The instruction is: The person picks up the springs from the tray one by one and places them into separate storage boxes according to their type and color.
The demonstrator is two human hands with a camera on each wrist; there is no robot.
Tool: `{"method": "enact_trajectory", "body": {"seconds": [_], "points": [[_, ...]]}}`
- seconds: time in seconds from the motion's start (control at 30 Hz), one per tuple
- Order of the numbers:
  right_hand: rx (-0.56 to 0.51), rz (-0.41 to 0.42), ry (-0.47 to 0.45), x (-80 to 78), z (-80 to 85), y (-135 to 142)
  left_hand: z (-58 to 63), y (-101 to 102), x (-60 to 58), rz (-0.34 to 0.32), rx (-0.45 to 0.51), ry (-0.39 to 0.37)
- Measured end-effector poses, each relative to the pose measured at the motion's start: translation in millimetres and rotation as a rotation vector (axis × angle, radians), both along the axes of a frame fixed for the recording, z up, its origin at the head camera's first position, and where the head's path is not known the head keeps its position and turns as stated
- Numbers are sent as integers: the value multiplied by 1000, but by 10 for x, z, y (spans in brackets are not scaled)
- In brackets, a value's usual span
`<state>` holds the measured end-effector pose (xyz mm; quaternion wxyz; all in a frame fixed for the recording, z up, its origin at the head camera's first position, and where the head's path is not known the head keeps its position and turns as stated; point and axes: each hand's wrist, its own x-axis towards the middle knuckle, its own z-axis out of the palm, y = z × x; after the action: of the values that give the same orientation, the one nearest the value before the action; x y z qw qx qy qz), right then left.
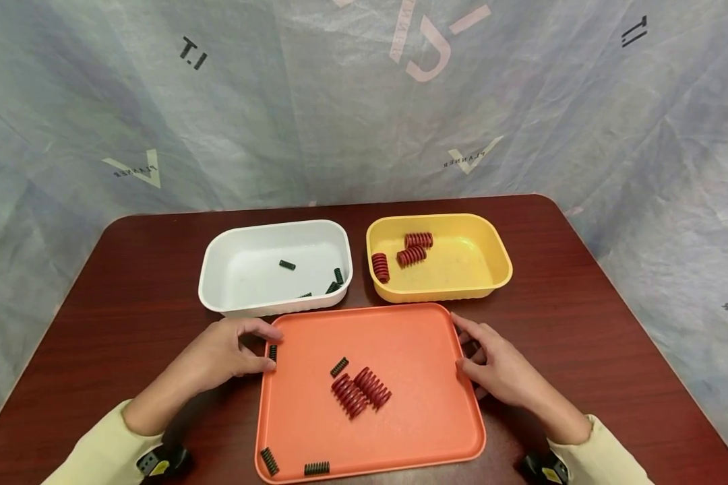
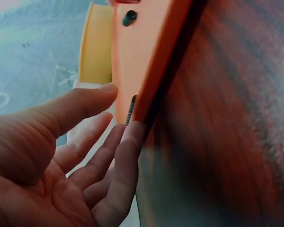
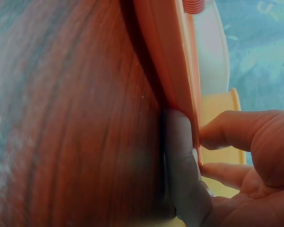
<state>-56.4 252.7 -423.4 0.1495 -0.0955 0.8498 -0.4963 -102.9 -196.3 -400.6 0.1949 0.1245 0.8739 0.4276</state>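
An orange tray [image 1: 412, 377] lies between my hands. My left hand [image 1: 233, 350] holds its left rim, thumb over the edge and fingertips against the side in the left wrist view, right beside a small dark spring [image 1: 273, 353]. At the opposite rim, my right hand [image 1: 500, 364] grips the tray with its thumb on top and a finger low along the outer side in the right wrist view. Two thick red springs [image 1: 349, 396] lie mid-tray with a small dark spring [image 1: 339, 366] just behind them. More dark springs [image 1: 317, 467] rest along the near left edge.
Behind the tray stands a white bin [image 1: 236, 269] with several small dark springs [image 1: 287, 265]. A yellow bin [image 1: 467, 266] to its right contains three red springs [image 1: 418, 240]. The dark wooden table [image 1: 127, 289] ends at a grey printed curtain [image 1: 315, 135].
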Motion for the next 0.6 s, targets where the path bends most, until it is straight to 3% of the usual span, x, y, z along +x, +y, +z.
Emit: {"method": "enact_trajectory", "body": {"seconds": [0.1, 0.37, 0.47, 0.6], "points": [[3, -2, -1, -3, 3, -2, -9, 44, 24, 2, -96, 93], [5, 0, -7, -6, 6, -5, -13, 115, 69, -4, -253, 203], [4, -1, -2, -4, 5, -7, -6, 118, 66, -10, -249, 221], [4, 2, 2, -2, 2, -11, 14, 103, 49, -2, -162, 200]]}}
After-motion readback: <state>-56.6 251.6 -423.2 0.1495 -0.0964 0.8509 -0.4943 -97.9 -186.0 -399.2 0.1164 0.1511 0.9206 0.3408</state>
